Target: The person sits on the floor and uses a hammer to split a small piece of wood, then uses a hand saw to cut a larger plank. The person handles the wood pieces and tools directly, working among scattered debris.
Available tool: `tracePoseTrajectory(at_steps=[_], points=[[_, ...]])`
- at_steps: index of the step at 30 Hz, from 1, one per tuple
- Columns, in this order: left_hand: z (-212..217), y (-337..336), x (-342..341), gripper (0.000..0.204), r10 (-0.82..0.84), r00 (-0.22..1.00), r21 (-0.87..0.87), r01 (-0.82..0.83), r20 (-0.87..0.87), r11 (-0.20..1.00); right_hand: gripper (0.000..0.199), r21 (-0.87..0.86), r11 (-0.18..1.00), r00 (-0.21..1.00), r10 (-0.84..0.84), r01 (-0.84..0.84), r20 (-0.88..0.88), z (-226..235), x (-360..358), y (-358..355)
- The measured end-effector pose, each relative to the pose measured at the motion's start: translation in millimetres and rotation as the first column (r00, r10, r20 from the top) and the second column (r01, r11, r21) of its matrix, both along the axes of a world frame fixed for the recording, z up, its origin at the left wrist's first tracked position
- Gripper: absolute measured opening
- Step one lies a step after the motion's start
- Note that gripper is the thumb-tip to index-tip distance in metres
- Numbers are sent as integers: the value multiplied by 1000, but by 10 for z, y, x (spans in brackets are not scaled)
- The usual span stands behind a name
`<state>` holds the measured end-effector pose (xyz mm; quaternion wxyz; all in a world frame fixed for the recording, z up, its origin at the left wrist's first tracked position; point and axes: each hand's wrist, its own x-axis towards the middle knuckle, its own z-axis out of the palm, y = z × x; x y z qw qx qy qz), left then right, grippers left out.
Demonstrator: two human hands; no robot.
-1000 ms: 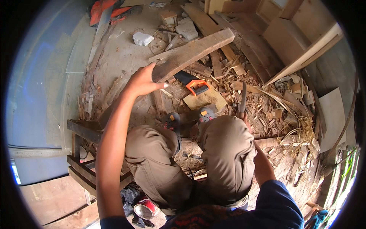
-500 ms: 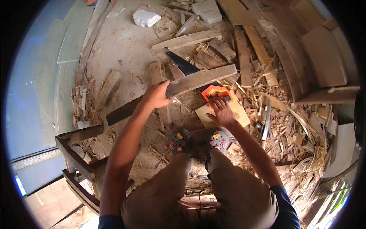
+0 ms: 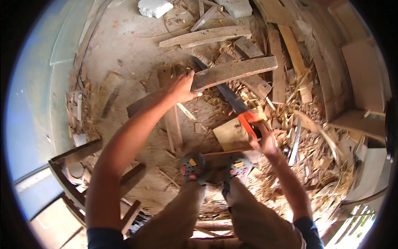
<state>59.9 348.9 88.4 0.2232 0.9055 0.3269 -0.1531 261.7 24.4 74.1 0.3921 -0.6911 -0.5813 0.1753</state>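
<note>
**Saw now in hand, plank held up**

My left hand [image 3: 181, 88] is gripping the plank [image 3: 234, 71] end, fingers wrapped over it. My right hand [image 3: 265, 141], reaching half a second ago, is now closing round the saw [image 3: 236, 106] handle (blade pointing under the plank), so cutting looks near.

Saw [image 3: 232, 99] blade tip disappears behind the plank [image 3: 234, 71] just right of the left hand's fingers [image 3: 188, 79]. Right fingers [image 3: 260, 139] wrap the handle, so the grip's mostly hidden. Upper arms and thighs get cut off at the bottom edge.
</note>
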Motion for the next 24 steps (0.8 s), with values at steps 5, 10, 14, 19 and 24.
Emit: tracePoseTrajectory(at_steps=[5, 10, 14, 19, 24], points=[[57, 21, 98, 100, 87, 993, -98, -94, -78, 991, 51, -215, 854, 795, -520, 474, -313, 355, -38, -583], [12, -76, 268, 96, 132, 991, -15, -133, -21, 991, 65, -432, 660, 450, -743, 614, -496, 741, 113, -1505], [-234, -320, 281, 82, 126, 991, 89, -130, 51, 987, 64, -168, 770, 656, -619, 616, -432, 997, 299, -2108], [-390, -562, 245, 75, -13, 954, 401, -114, 299, 909, 51, -19, 876, 612, -352, 482, -708, 1162, 258, -1715], [-311, -414, 545, 56, 360, 886, 104, -404, 291, 909, 23, -88, 845, 613, -450, 527, -649, 1059, -186, -286]])
